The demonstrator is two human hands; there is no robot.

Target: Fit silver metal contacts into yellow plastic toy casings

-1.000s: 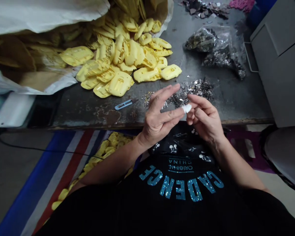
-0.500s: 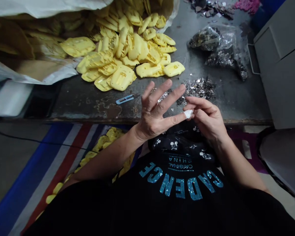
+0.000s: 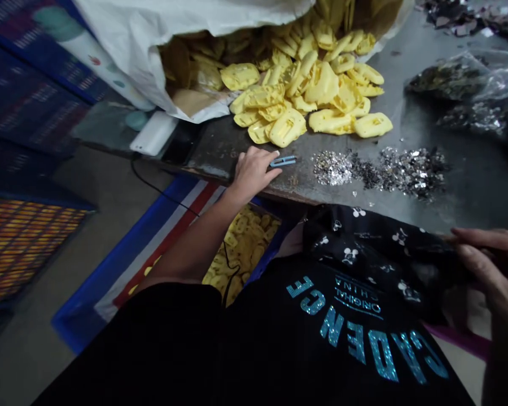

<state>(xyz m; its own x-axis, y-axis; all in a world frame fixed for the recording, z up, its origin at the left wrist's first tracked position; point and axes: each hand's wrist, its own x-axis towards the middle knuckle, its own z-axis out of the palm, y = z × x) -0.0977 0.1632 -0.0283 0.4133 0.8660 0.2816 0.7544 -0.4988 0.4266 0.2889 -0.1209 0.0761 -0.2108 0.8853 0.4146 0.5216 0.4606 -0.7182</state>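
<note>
My left hand rests at the table's front edge, its thumb and fingers around the near end of a pair of blue thread snips. White tape shows on a fingertip of that hand. Far right, my right hand hovers over my lap in dim light, thumb and fingers close together by the edge of a black printed cloth. What lies between those fingers, if anything, is too dark to make out. Right of the snips lie small shiny metal pieces in a spread heap.
Yellow moulded plastic parts spill from a large white sack at the back. A plastic bag of metal pieces lies at the right. At the left are a white box-shaped device and a cable. Below stands a bin of yellow parts.
My hands have parted from the taped finger. The left went down to the thread snips; the right moved off to the right. The view has swung left.
</note>
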